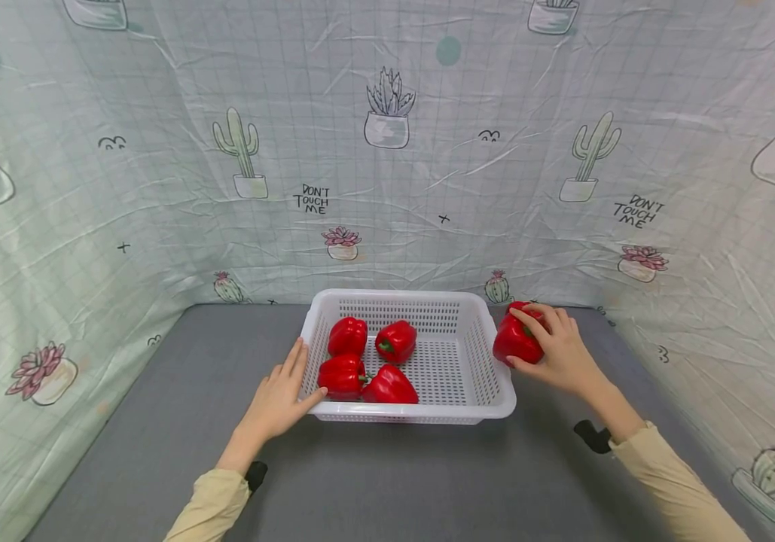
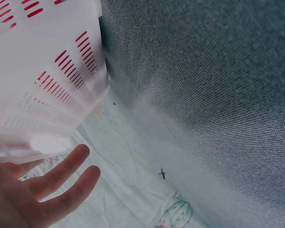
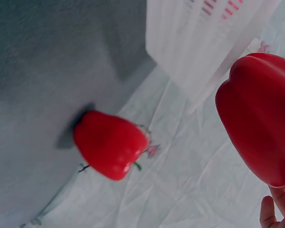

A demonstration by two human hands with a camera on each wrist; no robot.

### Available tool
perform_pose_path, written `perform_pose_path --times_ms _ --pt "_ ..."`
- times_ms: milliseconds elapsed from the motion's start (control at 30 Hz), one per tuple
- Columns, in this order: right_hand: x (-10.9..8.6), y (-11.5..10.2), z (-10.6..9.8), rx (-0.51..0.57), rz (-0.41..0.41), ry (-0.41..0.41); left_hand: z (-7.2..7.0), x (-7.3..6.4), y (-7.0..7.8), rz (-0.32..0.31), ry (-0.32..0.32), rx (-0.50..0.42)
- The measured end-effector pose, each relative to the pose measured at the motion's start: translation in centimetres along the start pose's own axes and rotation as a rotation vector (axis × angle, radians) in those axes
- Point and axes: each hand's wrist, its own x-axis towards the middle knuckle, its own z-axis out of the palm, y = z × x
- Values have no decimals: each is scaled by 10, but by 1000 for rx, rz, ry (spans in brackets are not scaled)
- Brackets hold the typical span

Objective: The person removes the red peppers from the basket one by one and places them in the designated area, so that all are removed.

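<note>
My right hand (image 1: 559, 350) grips a red bell pepper (image 1: 517, 340) beside the right rim of a white plastic basket (image 1: 410, 412). In the right wrist view the held bell pepper (image 3: 261, 118) looks large, with fingertips at its lower end. My left hand (image 1: 281, 399) rests at the basket's left front rim, thumb over the edge. Two of its fingers (image 2: 69, 194) extend fairly straight outside the basket wall in the left wrist view. Several red bell peppers (image 1: 397, 341) lie in the basket's left and middle part, some with green stems showing.
Another red bell pepper (image 3: 109, 145) lies on the grey table (image 1: 414, 482) beyond the basket's right side, mostly hidden behind the held one in the head view. A pale cloth (image 1: 428, 181) printed with cacti hangs around the table at the back and sides.
</note>
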Motion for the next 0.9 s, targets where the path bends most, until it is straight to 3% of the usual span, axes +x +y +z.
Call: perform_pose_path --times_ms 200,367,900 --pt "-6 19 3 -1 13 43 0 0 0 -2 1 1" --pt "-13 35 9 -6 75 45 0 1 -1 -2 -7 11" --pt "-27 75 16 2 249 -48 2 1 -1 -2 -3 6"
